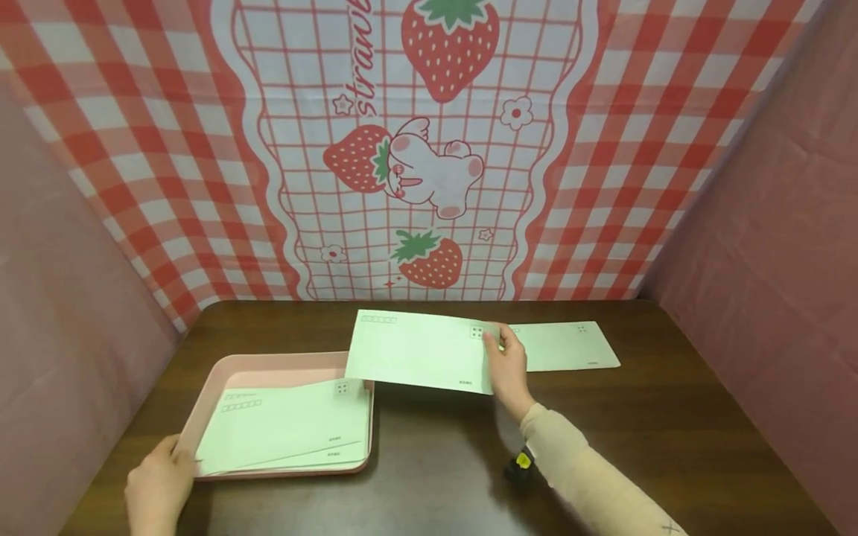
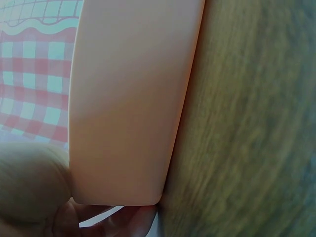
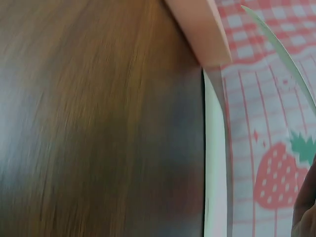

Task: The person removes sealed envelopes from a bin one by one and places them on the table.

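Observation:
A pale green envelope (image 1: pixel 415 350) is pinched at its right end by my right hand (image 1: pixel 509 368), raised above the table. Its left end reaches over the right back corner of a pink tray (image 1: pixel 281 362). Several similar envelopes (image 1: pixel 288 428) lie slightly fanned inside the tray. My left hand (image 1: pixel 159 482) grips the tray's near left corner; in the left wrist view, its fingers curl around the end of the tray wall (image 2: pixel 128 113). Another envelope (image 1: pixel 570 347) lies on the table behind my right hand, partly hidden. The right wrist view shows the held envelope (image 3: pixel 286 54) edge-on.
All this is on a dark brown wooden table (image 1: pixel 429 461). A red checked cloth with strawberries (image 1: pixel 432 260) hangs behind it, and pink cloth (image 1: pixel 764 246) lines the sides. A black device with a yellow mark (image 1: pixel 521 465) sits at my right wrist.

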### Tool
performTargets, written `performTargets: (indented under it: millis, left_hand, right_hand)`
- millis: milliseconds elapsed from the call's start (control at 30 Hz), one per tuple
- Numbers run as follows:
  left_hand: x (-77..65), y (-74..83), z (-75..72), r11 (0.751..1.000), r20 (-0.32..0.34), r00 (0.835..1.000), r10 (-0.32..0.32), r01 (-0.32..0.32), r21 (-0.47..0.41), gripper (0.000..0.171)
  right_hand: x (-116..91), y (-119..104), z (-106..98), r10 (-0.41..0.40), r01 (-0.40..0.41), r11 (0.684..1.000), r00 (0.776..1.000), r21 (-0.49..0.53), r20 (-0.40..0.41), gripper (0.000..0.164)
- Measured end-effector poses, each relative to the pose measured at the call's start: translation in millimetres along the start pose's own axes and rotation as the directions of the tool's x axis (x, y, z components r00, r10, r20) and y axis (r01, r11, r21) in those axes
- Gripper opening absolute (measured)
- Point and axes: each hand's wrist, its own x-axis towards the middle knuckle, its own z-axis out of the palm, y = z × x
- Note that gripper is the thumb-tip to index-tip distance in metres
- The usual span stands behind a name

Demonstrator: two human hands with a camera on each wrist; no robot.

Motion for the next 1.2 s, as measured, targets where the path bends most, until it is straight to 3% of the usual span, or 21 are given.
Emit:
performTargets:
  millis: [267, 467, 667, 933, 1200]
  left_hand:
    - [0.4, 1.4, -1.9, 1.000, 0.016, 1.000, 0.002, -0.002, 0.013, 0.035]
    - [0.1, 2.5, -2.0, 1.000, 0.007, 1.000, 0.000, 0.000, 0.003, 0.034]
    - [-0.9, 2.4, -0.9, 1.000, 0.001, 1.000, 0.000, 0.000, 0.006, 0.034]
    - [0.1, -0.3, 3.6, 1.000, -0.017, 1.000, -0.010, 0.010, -0.004, 0.032]
    - [-2.4, 0.4, 1.7, 1.000, -0.047, 0.999, -0.008, 0.007, -0.009, 0.031]
  right_hand:
    - [12, 17, -34, 0.032, -0.030, 0.988, 0.999, -0.150, 0.010, 0.024]
    - [15, 32, -45, 0.036, -0.024, 0.969, 0.998, -0.246, 0.043, 0.025]
    - [7, 41, -42, 0.058, -0.017, 0.948, 0.991, -0.317, 0.122, 0.024]
    - [-3, 45, -33, 0.029, 0.040, 0.923, 0.984, -0.382, 0.174, 0.029]
    - [-9, 49, -25, 0.076, -0.013, 0.910, 0.988, -0.415, 0.136, 0.033]
